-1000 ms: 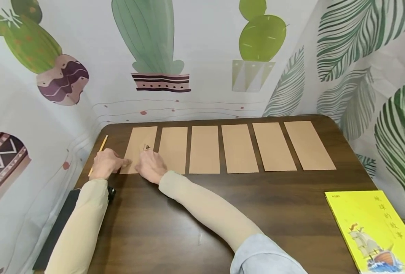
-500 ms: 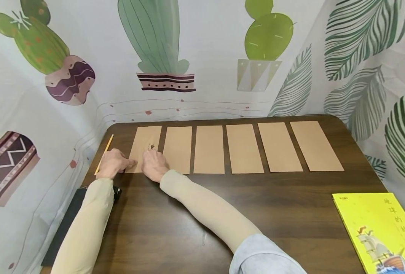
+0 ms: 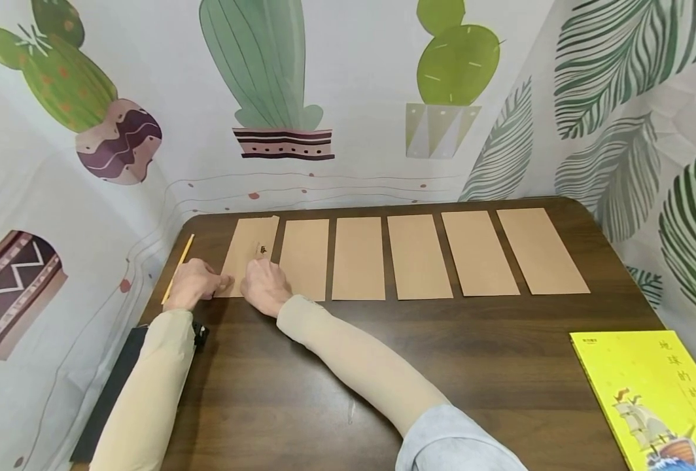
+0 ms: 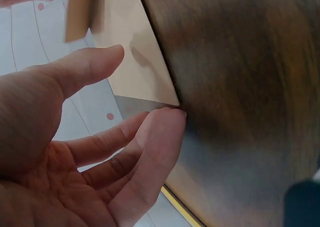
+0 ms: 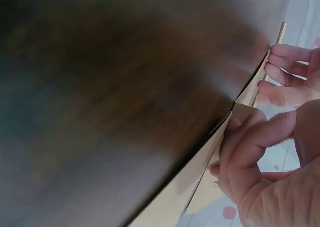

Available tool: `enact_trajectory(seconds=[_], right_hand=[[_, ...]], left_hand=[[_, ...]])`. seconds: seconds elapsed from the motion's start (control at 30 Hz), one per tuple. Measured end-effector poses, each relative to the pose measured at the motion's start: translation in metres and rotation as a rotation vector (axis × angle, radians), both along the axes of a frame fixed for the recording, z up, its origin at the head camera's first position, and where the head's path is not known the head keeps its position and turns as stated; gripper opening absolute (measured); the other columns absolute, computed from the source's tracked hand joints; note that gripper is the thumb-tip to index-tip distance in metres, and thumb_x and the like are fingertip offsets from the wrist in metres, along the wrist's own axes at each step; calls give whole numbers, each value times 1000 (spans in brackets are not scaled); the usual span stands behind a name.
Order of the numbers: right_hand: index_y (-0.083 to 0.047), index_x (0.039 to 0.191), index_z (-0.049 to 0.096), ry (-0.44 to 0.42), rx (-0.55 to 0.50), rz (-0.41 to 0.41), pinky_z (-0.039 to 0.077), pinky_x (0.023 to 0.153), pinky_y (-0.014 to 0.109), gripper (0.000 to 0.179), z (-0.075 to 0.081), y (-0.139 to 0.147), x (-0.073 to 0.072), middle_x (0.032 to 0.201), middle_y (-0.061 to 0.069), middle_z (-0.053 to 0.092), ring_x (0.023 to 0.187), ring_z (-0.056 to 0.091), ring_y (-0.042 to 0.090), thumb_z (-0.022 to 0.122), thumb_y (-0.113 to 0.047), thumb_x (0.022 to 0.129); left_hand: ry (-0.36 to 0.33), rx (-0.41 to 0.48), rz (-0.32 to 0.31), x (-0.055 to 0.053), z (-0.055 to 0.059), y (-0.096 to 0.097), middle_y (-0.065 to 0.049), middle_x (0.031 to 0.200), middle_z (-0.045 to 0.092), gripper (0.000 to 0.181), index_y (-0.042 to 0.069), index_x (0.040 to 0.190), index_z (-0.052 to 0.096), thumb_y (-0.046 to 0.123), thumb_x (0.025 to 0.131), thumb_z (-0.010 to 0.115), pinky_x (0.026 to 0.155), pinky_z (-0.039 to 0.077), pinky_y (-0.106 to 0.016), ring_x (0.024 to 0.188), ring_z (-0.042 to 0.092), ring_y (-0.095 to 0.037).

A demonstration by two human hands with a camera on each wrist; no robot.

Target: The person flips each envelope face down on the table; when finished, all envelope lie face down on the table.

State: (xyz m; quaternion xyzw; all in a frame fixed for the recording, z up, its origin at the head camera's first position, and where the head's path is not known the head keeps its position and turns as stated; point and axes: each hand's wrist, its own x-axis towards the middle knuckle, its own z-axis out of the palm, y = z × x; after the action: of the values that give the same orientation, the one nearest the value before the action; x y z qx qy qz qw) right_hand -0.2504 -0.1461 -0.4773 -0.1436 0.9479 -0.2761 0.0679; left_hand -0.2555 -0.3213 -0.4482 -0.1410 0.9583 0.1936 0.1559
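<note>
In the head view, the leftmost brown paper sheet [image 3: 246, 239] lies on the dark table, its far right corner slightly raised. My right hand [image 3: 265, 284] is over its near right part, gripping a flat tan strip [image 4: 81, 14] with small black marks. The strip's exact kind is unclear; the fist hides most of it, and one end [image 5: 245, 108] shows in the right wrist view. My left hand [image 3: 191, 283] is at the sheet's near left corner. In the left wrist view, its fingertips touch the corner, and the thumb is stretched out above the paper.
Several more brown sheets [image 3: 356, 258] lie in a row to the right. A yellow pencil [image 3: 184, 252] lies beyond the left hand. Under the left forearm is a black flat item [image 3: 109, 399]. A yellow book [image 3: 642, 386] lies at the right edge. A patterned cloth hangs behind the table.
The view has shifted slightly. Both hands keep nearly the same places, and the marked strip in the right hand has moved a little. The sheet's far right corner now sticks up slightly.
</note>
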Motion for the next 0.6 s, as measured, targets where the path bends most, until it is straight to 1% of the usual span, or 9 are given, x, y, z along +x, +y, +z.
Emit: enact_trajectory(seconds=[0.1, 0.2, 0.3, 0.37, 0.4, 0.47, 0.53, 0.6], right_hand=[[-18, 64, 55, 7, -18, -4, 48, 47, 24, 39, 0, 1, 1, 79, -2, 69, 61, 57, 11, 64, -12, 102], [-17, 66, 58, 20, -24, 7, 48, 48, 23, 37, 1, 2, 0, 79, -2, 70, 61, 58, 10, 63, -11, 102], [-17, 68, 62, 35, -25, 11, 50, 52, 23, 34, 1, 4, 1, 82, -1, 73, 65, 61, 10, 63, -9, 101], [-17, 68, 61, 39, -29, 10, 50, 53, 23, 34, 2, 7, 1, 82, -1, 73, 66, 60, 10, 63, -8, 101], [-17, 67, 60, 36, -33, 4, 49, 53, 24, 34, 2, 8, 1, 81, -1, 72, 66, 60, 11, 63, -8, 100], [-18, 65, 56, 26, -41, -8, 48, 52, 24, 37, 2, 10, 1, 79, -1, 70, 64, 57, 11, 63, -7, 100], [-18, 63, 52, 11, -60, -14, 47, 50, 24, 39, 1, 13, 1, 76, -1, 67, 61, 55, 11, 63, -6, 99], [-18, 62, 49, -1, -75, -17, 46, 47, 24, 41, 1, 14, 1, 73, -1, 65, 58, 53, 11, 62, -5, 98]], left_hand=[[8, 11, 14, 0, 1, -2, -11, 87, 80, 56, -5, 121, 76, 46, 98, 76, 72, 57, -35, 82, 75, -21], [27, 29, 26, 1, 1, -4, -19, 95, 82, 60, -6, 125, 75, 48, 98, 74, 76, 61, -41, 77, 78, -19], [46, 88, 26, 2, 1, -7, -29, 115, 79, 61, -8, 127, 74, 47, 100, 73, 84, 64, -47, 75, 81, -19], [52, 143, 28, 1, 1, -9, -32, 127, 75, 62, -9, 129, 72, 46, 101, 73, 89, 64, -48, 75, 82, -17], [54, 177, 28, 1, 1, -9, -32, 131, 73, 62, -10, 130, 71, 45, 101, 73, 91, 64, -48, 76, 82, -16], [50, 248, 38, 0, 1, -12, -29, 130, 74, 64, -11, 135, 68, 42, 101, 75, 90, 66, -43, 77, 80, -12], [40, 305, 46, -1, 1, -13, -21, 121, 76, 65, -12, 138, 65, 40, 101, 77, 85, 67, -36, 78, 77, -6], [30, 356, 51, -1, 2, -14, -12, 111, 75, 65, -13, 141, 62, 36, 102, 78, 80, 68, -29, 77, 74, -3]])
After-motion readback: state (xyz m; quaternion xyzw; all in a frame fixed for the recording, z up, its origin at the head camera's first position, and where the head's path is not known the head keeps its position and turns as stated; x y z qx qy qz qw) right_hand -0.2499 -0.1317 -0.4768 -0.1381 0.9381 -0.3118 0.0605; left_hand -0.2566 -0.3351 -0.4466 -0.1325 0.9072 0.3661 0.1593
